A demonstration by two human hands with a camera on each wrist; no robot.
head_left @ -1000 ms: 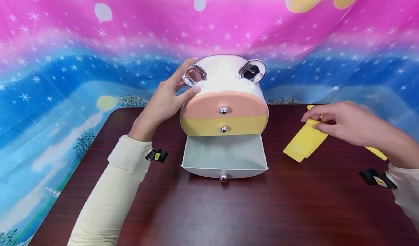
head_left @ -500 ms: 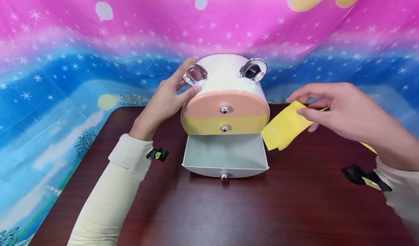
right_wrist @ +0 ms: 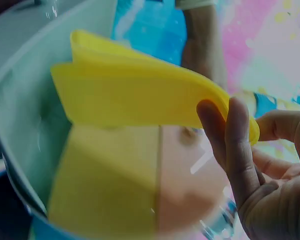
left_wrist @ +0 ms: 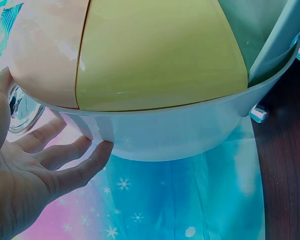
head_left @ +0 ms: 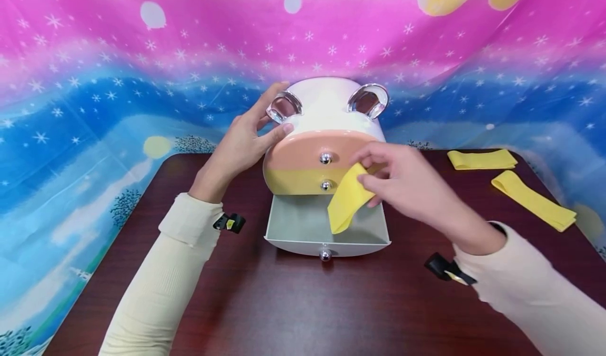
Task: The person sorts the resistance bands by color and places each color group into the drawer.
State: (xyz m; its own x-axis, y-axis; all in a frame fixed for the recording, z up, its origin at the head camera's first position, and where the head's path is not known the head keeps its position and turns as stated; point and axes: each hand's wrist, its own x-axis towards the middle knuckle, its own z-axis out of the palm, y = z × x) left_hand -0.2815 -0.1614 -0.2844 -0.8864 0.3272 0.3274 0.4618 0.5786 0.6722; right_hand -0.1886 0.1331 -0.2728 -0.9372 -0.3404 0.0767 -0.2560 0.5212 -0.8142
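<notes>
A white desktop drawer box (head_left: pixel 326 98) with chrome-rimmed ears stands at the table's middle. Its pink and yellow drawers are closed, while the pale grey-green bottom drawer (head_left: pixel 303 222) is pulled out. At the box's left ear my left hand (head_left: pixel 241 140) rests with spread fingers, and in the left wrist view the fingertips touch the white side. My right hand (head_left: pixel 402 180) pinches one end of a folded yellow band (head_left: pixel 347 201) between thumb and fingers. The band's free end hangs over the open drawer. In the right wrist view, the yellow band (right_wrist: pixel 135 95) looks soft and looped.
Two more folded yellow bands lie at the table's back right, one upper band (head_left: pixel 483 160) and one lower band (head_left: pixel 535 201). A patterned pink and blue cloth (head_left: pixel 227 40) hangs behind the dark wood table (head_left: pixel 303 314).
My right hand has picked up the yellow band from the table and carried it left, over the open drawer. The left hand and the box stay in place.
</notes>
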